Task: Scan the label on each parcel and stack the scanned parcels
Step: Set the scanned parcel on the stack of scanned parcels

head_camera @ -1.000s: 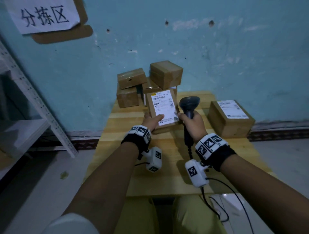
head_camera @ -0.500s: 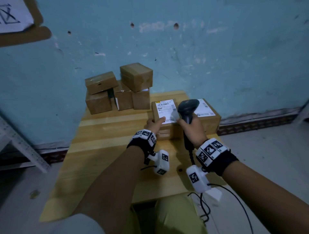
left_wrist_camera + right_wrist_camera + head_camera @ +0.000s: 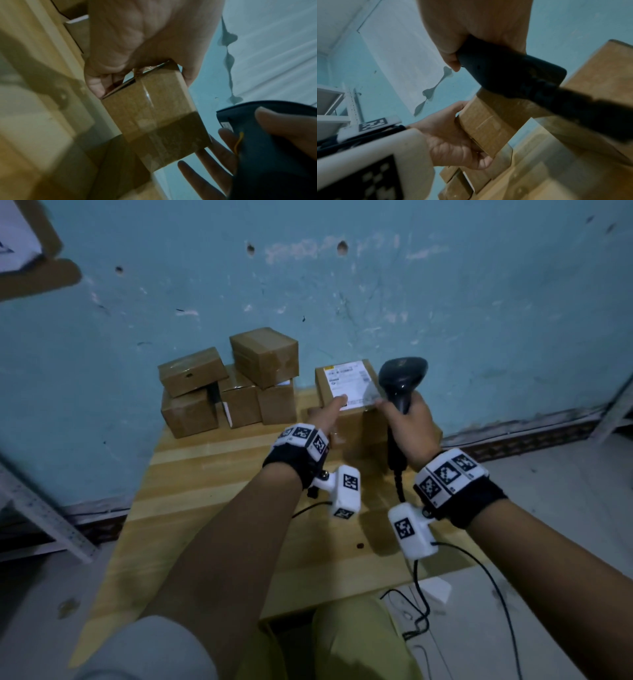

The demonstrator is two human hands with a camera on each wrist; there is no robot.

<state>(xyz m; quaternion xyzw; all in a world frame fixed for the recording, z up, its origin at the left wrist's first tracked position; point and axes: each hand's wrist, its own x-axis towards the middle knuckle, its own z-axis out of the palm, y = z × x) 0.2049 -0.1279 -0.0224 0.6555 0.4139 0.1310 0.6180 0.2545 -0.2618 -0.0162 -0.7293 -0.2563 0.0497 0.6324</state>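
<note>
A cardboard parcel with a white label [image 3: 349, 385] sits above a second parcel [image 3: 363, 436] at the table's far right; whether they touch I cannot tell. My left hand [image 3: 334, 409] grips its near left edge, thumb on the label. In the left wrist view the hand [image 3: 137, 54] clasps the taped parcel [image 3: 154, 115]. My right hand [image 3: 404, 419] holds the black scanner [image 3: 402, 378] upright by its handle, with spare fingers [image 3: 205, 169] stretched beside the parcel's right side. The right wrist view shows the scanner [image 3: 513, 75] over the parcel [image 3: 484, 121].
Several brown parcels [image 3: 233, 385] are piled at the back left of the wooden table [image 3: 222, 491], against the blue wall. The scanner's cable [image 3: 493, 580] trails off the table's right front to the floor. A metal shelf frame [image 3: 44, 515] stands at left.
Both hands carried the labelled parcel from the table's middle to the right and up over the parcel that stood there. The scanner went along in my right hand.
</note>
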